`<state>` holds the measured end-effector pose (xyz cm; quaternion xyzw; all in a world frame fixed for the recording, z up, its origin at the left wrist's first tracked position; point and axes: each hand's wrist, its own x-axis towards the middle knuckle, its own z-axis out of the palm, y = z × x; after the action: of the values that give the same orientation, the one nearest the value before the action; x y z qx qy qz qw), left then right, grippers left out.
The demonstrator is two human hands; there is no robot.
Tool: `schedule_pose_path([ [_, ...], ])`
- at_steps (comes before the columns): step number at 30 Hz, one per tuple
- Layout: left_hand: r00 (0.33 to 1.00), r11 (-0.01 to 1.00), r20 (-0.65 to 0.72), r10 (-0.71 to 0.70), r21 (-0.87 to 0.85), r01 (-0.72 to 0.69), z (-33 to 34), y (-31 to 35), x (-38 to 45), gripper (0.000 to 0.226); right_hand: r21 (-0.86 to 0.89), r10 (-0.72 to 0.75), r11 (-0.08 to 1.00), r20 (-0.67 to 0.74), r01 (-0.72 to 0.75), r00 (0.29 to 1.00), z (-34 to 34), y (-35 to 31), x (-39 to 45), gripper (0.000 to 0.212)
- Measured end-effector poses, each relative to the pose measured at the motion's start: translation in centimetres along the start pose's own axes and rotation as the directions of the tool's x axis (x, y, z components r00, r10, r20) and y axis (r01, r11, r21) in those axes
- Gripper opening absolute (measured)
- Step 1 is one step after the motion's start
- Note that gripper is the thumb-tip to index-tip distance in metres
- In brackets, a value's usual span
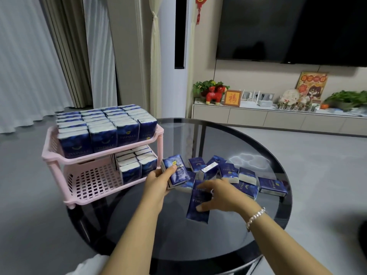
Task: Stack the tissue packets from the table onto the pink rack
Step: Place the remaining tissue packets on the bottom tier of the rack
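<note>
The left hand (158, 180) grips two stacked blue packets (175, 171) beside the pink rack (103, 155). The right hand (220, 193) pinches one packet (198, 205) labelled "TWINKLE". About nine loose packets (246, 175) lie mid-table (258, 225).

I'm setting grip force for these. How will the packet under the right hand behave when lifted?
The packet looks soft and light, likely yielding to the right hand. Its glossy wrap may slide on the glass table.
</note>
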<state>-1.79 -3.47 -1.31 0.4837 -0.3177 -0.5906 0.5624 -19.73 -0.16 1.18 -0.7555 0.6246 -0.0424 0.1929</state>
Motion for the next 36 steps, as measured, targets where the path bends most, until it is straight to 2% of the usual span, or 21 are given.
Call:
schedule_pose_path([
  [3, 1.000, 1.000, -0.011, 0.008, 0.022, -0.008, -0.2, -0.1, 0.1, 0.032, -0.075, -0.035, 0.997, -0.021, 0.033, 0.999, 0.5, 0.0, 0.2, 0.064],
  [8, 1.000, 1.000, -0.026, 0.016, 0.025, -0.016, -0.6, -0.2, 0.3, 0.038, 0.003, -0.016, 1.000, -0.027, 0.016, 1.000, 0.8, -0.3, 0.2, 0.054],
  [10, 0.999, 0.999, -0.028, 0.016, 0.033, -0.015, -0.7, -0.2, 0.4, 0.039, 0.105, 0.006, 0.994, -0.023, -0.004, 1.000, 0.7, -0.3, 0.1, 0.048],
  [13, 1.000, 0.998, -0.013, 0.020, 0.061, -0.019, -0.7, -0.2, 0.2, 0.030, 0.362, 0.081, 0.931, -0.066, -0.052, 0.995, 0.6, 0.2, 0.0, 0.035],
  [16, 1.000, 0.998, 0.006, 0.026, 0.063, -0.027, -0.4, -0.1, -0.1, 0.023, 0.640, 0.144, 0.767, -0.096, -0.049, 0.985, 0.2, 0.8, -0.1, 0.035],
  [19, 0.999, 0.998, 0.023, 0.030, 0.058, -0.031, -0.3, -0.1, -0.4, 0.022, 0.832, 0.152, 0.555, -0.086, -0.013, 0.985, -0.2, 1.3, -0.1, 0.035],
  [24, 0.999, 0.998, -0.011, 0.035, 0.058, -0.034, -0.5, -0.2, -0.1, 0.033, 0.936, 0.270, 0.347, -0.160, 0.059, 0.949, -0.4, 1.2, 0.0, 0.019],
  [28, 1.000, 0.996, 0.022, 0.022, 0.088, -0.024, -0.4, -0.4, -0.1, 0.034, 0.984, 0.386, 0.068, -0.178, 0.165, 0.905, -0.2, 0.4, 0.5, 0.016],
  [29, 0.999, 0.995, 0.041, 0.021, 0.101, -0.025, -0.3, -0.4, -0.2, 0.035, 0.982, 0.389, 0.033, -0.182, 0.184, 0.903, 0.0, -0.1, 0.7, 0.016],
  [33, 0.996, 0.992, 0.081, 0.029, 0.119, -0.038, 0.2, -0.5, -0.5, 0.040, 0.967, 0.350, 0.086, -0.256, 0.242, 0.901, 1.1, -1.9, 1.5, 0.019],
  [36, 0.995, 0.992, 0.073, 0.061, 0.106, -0.068, 0.1, -0.2, -0.7, 0.038, 0.957, 0.257, 0.127, -0.286, 0.261, 0.923, 1.6, -3.2, 1.5, 0.026],
])
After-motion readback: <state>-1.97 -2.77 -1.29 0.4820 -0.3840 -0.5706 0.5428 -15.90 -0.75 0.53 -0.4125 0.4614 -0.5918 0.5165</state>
